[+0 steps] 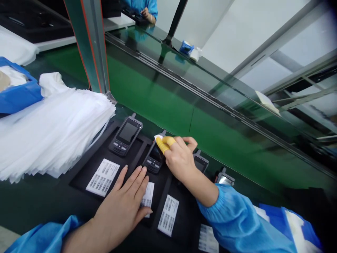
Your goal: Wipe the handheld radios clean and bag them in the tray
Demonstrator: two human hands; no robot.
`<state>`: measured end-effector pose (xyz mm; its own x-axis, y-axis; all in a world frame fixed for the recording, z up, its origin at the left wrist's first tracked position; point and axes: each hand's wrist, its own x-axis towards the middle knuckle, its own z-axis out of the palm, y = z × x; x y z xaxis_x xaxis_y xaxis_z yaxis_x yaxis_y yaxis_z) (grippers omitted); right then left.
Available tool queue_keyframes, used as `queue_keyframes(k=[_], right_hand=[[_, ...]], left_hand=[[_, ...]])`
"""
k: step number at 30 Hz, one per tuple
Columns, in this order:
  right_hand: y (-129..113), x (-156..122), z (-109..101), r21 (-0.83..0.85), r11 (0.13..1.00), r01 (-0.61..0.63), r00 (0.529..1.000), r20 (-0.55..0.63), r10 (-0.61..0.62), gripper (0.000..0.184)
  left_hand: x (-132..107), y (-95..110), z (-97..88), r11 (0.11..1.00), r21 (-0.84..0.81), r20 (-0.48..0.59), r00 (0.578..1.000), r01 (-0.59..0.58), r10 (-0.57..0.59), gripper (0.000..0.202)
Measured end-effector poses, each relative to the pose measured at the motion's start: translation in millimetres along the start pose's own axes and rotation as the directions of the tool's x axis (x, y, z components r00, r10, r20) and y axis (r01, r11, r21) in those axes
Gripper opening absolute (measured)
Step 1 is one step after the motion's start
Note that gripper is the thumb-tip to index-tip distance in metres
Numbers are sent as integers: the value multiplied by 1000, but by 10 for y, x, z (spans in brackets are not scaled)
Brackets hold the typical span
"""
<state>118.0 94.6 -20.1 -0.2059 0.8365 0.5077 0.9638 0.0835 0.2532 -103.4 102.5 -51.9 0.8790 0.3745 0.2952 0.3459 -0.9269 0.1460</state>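
Note:
My right hand [180, 156], with yellow finger cots on its fingertips, pinches a small white wipe [158, 137] against the upper part of a dark handheld radio [153, 161]. That radio has a screen and keys and lies face up in a black tray [137, 160]. Flat below it rests my left hand [123, 207], fingers stretched out, partly covering a white barcode label sheet [147, 195]. To the left lies another handheld radio [126, 135], with a label sheet [103, 177] beneath it. A third radio [201, 161] is partly hidden behind my right hand.
A fanned stack of white bags [58, 130] stands left, beside a blue box [18, 86]. Further right are another device [225, 177] and label sheets [168, 215]. A green conveyor edge [163, 102] and metal post [97, 45] lie beyond. A co-worker's hand [145, 13] shows at the top.

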Motion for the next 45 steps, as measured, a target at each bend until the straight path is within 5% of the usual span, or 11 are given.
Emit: queue_keyframes(k=[6, 14, 20, 29, 38, 45], right_hand=[[-297, -269, -121, 135, 983, 122, 990, 57, -130, 20], [21, -3, -5, -59, 993, -100, 995, 17, 101, 19], [64, -257, -46, -12, 986, -167, 986, 8, 167, 29], [-417, -521, -243, 183, 983, 16, 999, 37, -23, 26], [81, -99, -23, -53, 995, -86, 994, -71, 83, 26], [-376, -440, -126, 134, 991, 28, 1000, 2, -29, 27]], left_hand=[[4, 2, 8, 1000, -1, -1, 1000, 3, -3, 54], [23, 13, 11, 1000, 23, -19, 1000, -5, 6, 57], [34, 13, -8, 1000, 27, -1, 1000, -14, 14, 56], [32, 5, 1, 1000, -2, -17, 1000, -20, 20, 53], [20, 2, -7, 1000, 5, -2, 1000, -18, 18, 52], [19, -3, -26, 999, 12, -8, 999, -31, 31, 51]])
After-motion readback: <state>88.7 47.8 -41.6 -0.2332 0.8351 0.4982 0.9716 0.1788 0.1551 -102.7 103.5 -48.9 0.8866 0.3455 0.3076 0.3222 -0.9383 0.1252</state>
